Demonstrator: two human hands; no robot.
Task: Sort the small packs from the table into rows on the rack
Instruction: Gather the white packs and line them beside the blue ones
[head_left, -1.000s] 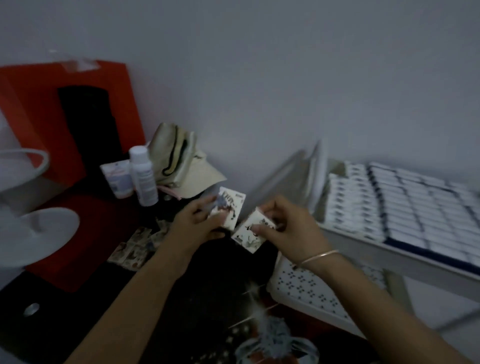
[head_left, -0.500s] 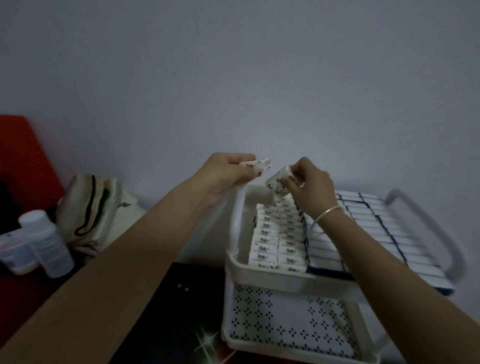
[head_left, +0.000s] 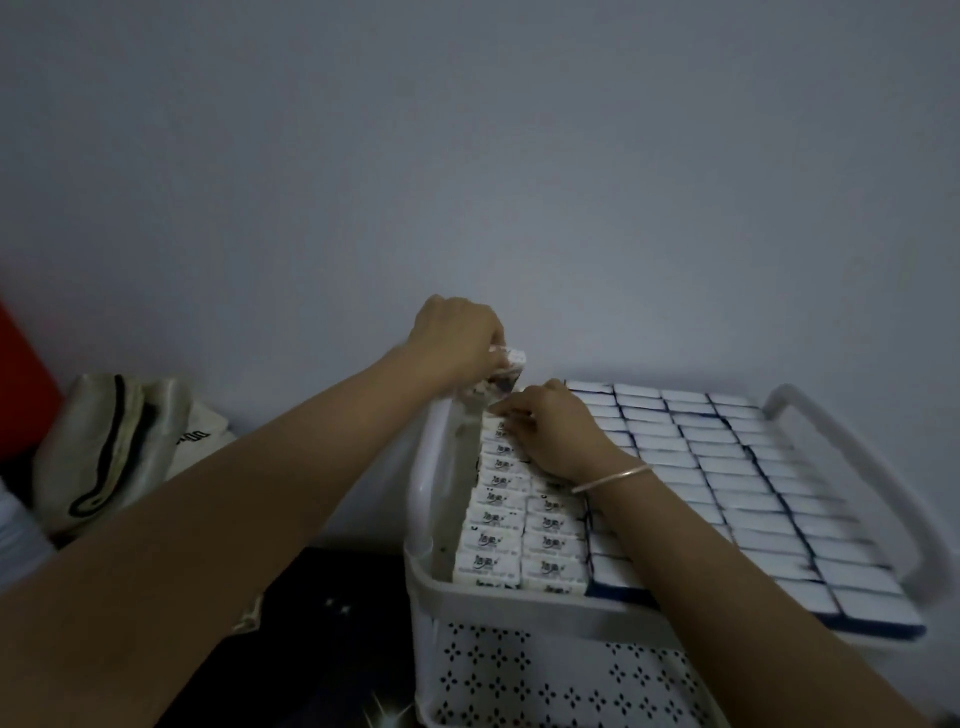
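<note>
Pale grey wall fills the background, and below it a white plastic rack (head_left: 519, 605) stands beside a black table (head_left: 322, 649). Its upper shelf holds rows of small packs: at left the white printed packs (head_left: 493, 535) carry a dark logo, too blurred for reading; the plain white packs (head_left: 727, 467) have blue edges. The left hand (head_left: 457, 338) pinches one small white pack (head_left: 511, 364) above the shelf's far left corner. The right hand (head_left: 556, 436), wearing a thin bracelet (head_left: 613, 478), lies with bent fingers on the printed rows; whether it grips a pack I cannot tell. A beige cap (head_left: 114, 447) lies at left, its letters unreadable
</note>
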